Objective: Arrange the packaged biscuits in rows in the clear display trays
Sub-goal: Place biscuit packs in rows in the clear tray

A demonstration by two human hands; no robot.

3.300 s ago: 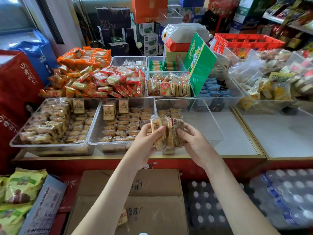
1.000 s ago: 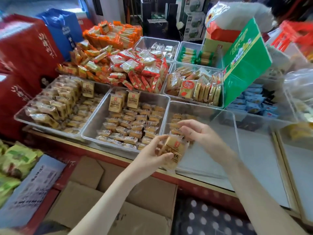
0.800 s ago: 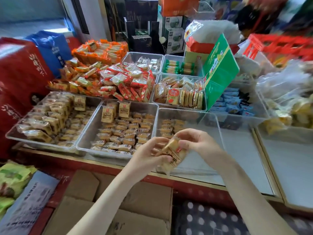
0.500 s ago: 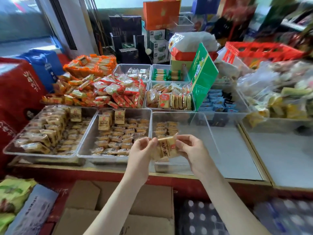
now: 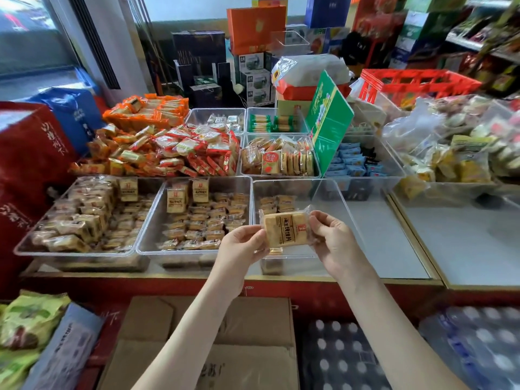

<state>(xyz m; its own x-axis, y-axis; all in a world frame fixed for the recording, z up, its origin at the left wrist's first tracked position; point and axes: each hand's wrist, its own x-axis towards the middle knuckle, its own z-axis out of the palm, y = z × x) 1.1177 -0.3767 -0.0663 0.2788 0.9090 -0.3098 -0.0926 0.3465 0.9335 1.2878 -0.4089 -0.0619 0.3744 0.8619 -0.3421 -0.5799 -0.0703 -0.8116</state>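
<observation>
Biscuit packet (image 5: 285, 228) is up in the air between my two hands, label towards me, hovering just over the near edge of the part-filled tray (image 5: 309, 198). That tray is my marker. A few packets (image 5: 277, 202) lie in short rows at its far-left corner, and the rest of its floor is mostly bare. The fuller tray (image 5: 194, 252) sits just left of it on the tabletop (image 5: 394, 243).

I judge we're in the placing step: one packet squared up and ready, most of this tray yet to fill. As I read it, the next move is to carry the packet forward and down into the tray. It should land on the near side of the rows already there, edges lined up with its neighbours. Then I release cleanly so the crinkly wrapper doesn't drag it askew.

On the left hand (image 5: 242, 246), the fingers (image 5: 254, 235) are curled and pinch the packet's left end. On the right hand (image 5: 334, 243), the fingers (image 5: 318, 220) are bent round the right end and nip the wrapper there. Neither hand touches the tray. I cannot tell whether a second packet hides behind the front one.
</observation>
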